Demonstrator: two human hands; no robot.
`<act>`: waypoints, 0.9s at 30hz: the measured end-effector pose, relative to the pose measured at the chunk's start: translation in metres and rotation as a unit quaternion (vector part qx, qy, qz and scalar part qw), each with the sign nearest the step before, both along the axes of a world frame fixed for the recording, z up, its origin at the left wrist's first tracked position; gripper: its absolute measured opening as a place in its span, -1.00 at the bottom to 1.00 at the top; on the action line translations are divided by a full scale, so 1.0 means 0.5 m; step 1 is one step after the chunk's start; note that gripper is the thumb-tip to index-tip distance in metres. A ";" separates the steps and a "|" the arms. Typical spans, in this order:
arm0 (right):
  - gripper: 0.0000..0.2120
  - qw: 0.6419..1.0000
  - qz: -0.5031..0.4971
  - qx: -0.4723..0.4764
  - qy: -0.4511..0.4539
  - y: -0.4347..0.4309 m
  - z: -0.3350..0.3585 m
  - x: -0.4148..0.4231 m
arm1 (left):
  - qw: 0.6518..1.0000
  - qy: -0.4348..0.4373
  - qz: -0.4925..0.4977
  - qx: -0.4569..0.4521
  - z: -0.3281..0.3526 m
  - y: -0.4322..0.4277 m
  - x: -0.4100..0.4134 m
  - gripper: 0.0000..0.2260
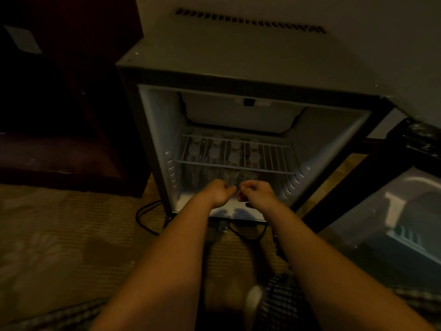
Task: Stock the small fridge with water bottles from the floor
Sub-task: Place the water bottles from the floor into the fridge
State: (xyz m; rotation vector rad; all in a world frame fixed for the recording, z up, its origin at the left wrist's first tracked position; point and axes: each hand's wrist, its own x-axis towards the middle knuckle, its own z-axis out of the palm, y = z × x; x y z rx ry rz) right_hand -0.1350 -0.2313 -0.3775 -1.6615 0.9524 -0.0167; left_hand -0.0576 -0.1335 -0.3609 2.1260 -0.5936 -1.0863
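The small fridge (152,130) stands open in front of me on the carpet. Below its white wire shelf (269,169) several water bottles (214,152) stand in rows, their pale caps showing through the wires. Both my hands reach onto the fridge floor, just in front of the bottles. My left hand (220,192) is curled into a fist with nothing visible in it. My right hand (256,192) is closed over a dim clear bottle with a reddish label (241,197); most of that bottle is hidden. The two hands almost touch.
The fridge door (391,211) is swung open to the right, its inner shelf facing me. A dark wooden cabinet (71,144) stands to the left. A black cable (143,218) loops on the carpet under the fridge. A pale blurred object (254,298) lies by my patterned knee.
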 end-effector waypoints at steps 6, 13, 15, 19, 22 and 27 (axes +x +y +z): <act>-0.77 0.995 0.061 -0.059 -0.056 0.081 0.165 0.016 | 0.983 -0.127 -0.098 0.090 0.160 0.078 -0.005 -0.65; -0.81 0.969 0.181 -0.135 -0.098 0.225 0.344 0.046 | 0.952 -0.271 -0.077 0.118 0.358 0.243 0.013 -0.64; -0.85 0.958 0.226 -0.144 -0.103 0.279 0.386 0.052 | 0.948 -0.288 -0.048 0.130 0.394 0.309 0.015 -0.65; -0.84 0.929 0.305 -0.179 -0.109 0.399 0.435 0.068 | 0.940 -0.309 0.002 0.145 0.436 0.465 0.005 -0.68; -0.78 0.896 0.376 -0.210 -0.104 0.505 0.456 0.071 | 0.925 -0.335 0.019 0.179 0.444 0.597 -0.001 -0.69; -0.74 0.838 0.475 -0.254 -0.087 0.684 0.470 0.050 | 0.914 -0.321 0.031 0.245 0.423 0.798 -0.043 -0.68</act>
